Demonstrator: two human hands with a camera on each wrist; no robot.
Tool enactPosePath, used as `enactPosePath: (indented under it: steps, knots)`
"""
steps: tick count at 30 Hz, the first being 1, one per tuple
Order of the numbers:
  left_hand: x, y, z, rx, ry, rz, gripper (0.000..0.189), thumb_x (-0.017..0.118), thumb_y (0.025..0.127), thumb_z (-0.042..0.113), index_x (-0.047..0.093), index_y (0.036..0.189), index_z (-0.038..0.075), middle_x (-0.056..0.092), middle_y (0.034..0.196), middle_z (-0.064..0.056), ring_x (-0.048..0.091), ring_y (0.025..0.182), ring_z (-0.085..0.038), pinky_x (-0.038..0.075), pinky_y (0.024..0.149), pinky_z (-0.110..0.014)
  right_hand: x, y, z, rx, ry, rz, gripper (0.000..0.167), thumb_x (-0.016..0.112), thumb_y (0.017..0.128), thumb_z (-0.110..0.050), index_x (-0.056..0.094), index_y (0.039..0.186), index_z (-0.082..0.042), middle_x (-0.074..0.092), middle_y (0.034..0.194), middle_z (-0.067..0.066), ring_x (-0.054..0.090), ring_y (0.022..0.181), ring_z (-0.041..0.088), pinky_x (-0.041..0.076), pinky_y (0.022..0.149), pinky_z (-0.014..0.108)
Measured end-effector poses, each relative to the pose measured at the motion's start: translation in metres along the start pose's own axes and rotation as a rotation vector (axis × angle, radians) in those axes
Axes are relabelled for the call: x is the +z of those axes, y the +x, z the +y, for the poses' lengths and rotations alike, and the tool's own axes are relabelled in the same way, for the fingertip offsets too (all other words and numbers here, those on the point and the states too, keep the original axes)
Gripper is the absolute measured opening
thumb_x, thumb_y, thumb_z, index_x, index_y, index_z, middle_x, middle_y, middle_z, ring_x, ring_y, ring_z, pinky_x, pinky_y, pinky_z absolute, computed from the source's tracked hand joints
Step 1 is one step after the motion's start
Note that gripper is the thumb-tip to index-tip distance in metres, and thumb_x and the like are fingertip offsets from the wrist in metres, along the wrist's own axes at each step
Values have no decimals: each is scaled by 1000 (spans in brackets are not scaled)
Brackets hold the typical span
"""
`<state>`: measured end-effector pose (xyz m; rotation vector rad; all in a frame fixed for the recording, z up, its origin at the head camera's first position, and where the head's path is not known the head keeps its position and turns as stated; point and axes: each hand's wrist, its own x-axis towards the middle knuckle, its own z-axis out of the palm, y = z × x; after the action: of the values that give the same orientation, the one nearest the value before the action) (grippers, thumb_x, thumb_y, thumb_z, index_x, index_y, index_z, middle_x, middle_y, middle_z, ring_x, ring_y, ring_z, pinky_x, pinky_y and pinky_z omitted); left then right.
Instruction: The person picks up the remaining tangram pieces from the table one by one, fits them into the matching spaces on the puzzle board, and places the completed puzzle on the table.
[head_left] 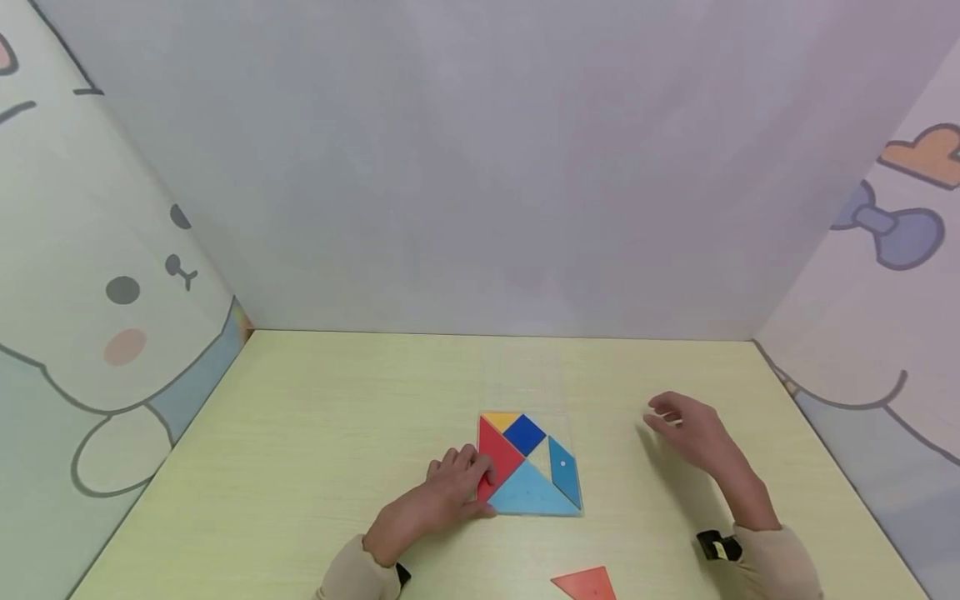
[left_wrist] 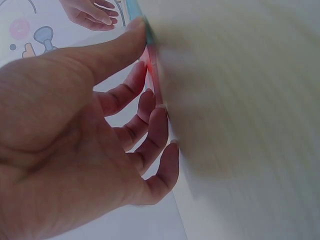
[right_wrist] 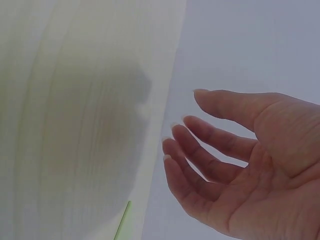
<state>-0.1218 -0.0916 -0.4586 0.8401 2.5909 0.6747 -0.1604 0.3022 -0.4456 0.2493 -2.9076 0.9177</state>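
While the left hand (head_left: 450,492) rests against the left edge of a puzzle tray (head_left: 542,458), its fingers are loosely bent and do not clench; the left wrist view shows the thumb and fingertips along that edge. The thumb lies by the tray's near left corner, and a finger touches the big red triangle (head_left: 501,450), which fills the left side.

Beside it, a big light blue triangle (head_left: 532,493) runs along the near edge. A small yellow triangle (head_left: 501,420) sits by the far left corner, with a dark blue square (head_left: 525,435) next to it. On the right side lies a blue slanted piece (head_left: 564,475) with a pale dot, and a bare patch shows between it and the square.

The tray itself lies near the middle of the tabletop (head_left: 300,433), well short of the back edge. Nearer the person, a loose red triangle (head_left: 591,583) lies apart from the tray, partly cut off from view.

Toward the tabletop's right edge, the right hand (head_left: 693,433) hovers with relaxed fingers, holding nothing. Pale walls (head_left: 502,167) stand along the back and both sides.
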Motion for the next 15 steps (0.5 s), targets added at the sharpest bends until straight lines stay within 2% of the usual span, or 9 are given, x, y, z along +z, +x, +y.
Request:
enactPosePath:
  steps: [15]
  knots:
    - [-1, -2, 0, 18, 0, 8, 34, 79, 92, 29, 52, 110, 19, 41, 105, 4, 40, 103, -17, 31, 79, -35, -15, -4, 19, 115, -47, -27, 34, 67, 100, -17, 62, 118, 11, 65, 115, 32, 64, 104, 49, 52, 84, 59]
